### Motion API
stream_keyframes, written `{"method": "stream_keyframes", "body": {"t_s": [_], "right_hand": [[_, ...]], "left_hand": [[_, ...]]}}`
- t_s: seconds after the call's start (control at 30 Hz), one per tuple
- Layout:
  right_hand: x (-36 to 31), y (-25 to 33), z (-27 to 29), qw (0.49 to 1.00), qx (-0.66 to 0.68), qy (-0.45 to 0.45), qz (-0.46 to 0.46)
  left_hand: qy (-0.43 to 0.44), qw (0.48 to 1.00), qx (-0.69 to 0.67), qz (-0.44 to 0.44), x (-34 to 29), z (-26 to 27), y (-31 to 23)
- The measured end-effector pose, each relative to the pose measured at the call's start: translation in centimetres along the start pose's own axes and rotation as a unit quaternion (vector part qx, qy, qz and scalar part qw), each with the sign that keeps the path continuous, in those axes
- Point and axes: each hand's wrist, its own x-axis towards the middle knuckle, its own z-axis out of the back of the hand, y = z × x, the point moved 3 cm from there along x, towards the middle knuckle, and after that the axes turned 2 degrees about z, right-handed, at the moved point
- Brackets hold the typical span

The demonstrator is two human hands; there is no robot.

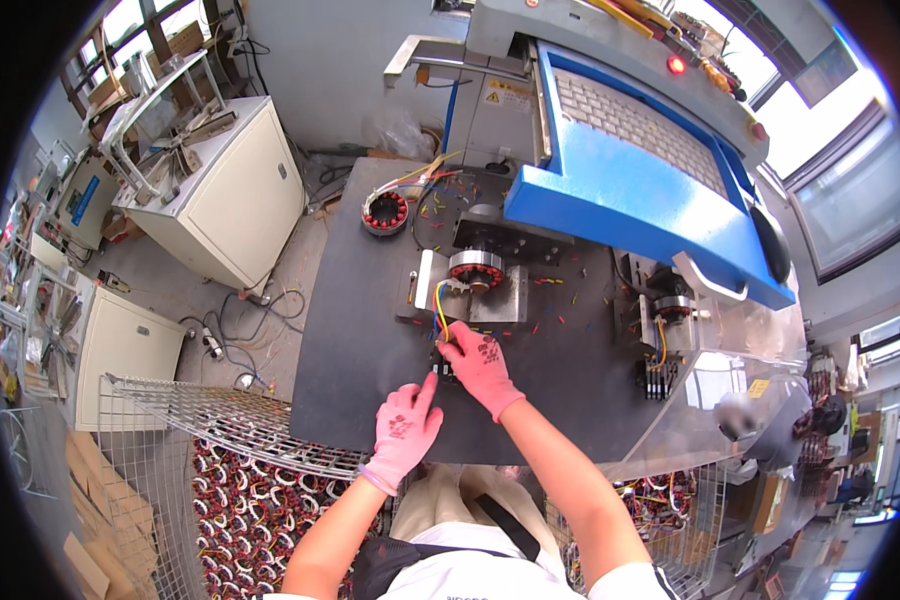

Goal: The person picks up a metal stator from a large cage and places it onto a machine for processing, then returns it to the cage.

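Pink gloves on both hands, and the wires are where it's at: a small yellow-and-blue bunch [438,305] dropping from the stator [476,268] in the metal holder [511,302], mid-desk [350,345], straight toward the body. So the stator sits dead ahead of the hands, and the bunch's long axis runs from far to near. Right hand [478,362] is closer, its fingers pinched on the lower end. Left hand [407,425] is lower and off to the side, gripping nothing I can see, index finger stretched out to the black block [441,369]; can't tell if it's touching. Count: two hands, one bunch (can't count the strands), two black blocks incl. one at right [658,380], three stators on the desk counting the left spare [384,229] and the right one [673,309], two mesh baskets [130,440] full of loads more.
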Motion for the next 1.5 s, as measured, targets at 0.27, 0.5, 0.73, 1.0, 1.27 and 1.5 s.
{"method": "stream_keyframes", "body": {"t_s": [0.27,0.5,0.73,1.0,1.27,1.5], "right_hand": [[-8.9,9.4,12.2,0.998,0.043,-0.012,-0.040],[-29.2,-7.9,40.6,0.835,-0.017,-0.550,0.014],[-39.8,-34.3,43.8,0.797,0.257,-0.500,-0.222],[-35.7,-19.1,34.1,0.945,0.275,-0.123,-0.129],[-26.4,-11.7,23.4,0.977,0.082,0.067,0.186],[-24.1,-8.4,17.4,0.980,0.113,0.046,0.158]], "left_hand": [[-0.035,0.951,-0.270,0.149,-1.1,-1.6,3.6],[-0.002,0.920,-0.340,0.195,-0.9,-2.4,4.3],[-0.221,0.951,-0.137,0.170,-7.3,-3.1,-6.0],[0.034,0.972,-0.169,0.162,-17.7,-9.3,-20.2],[0.264,0.954,-0.118,-0.074,-11.7,-13.2,-31.4],[0.101,0.978,-0.030,-0.179,-3.9,-15.9,-36.0]]}}
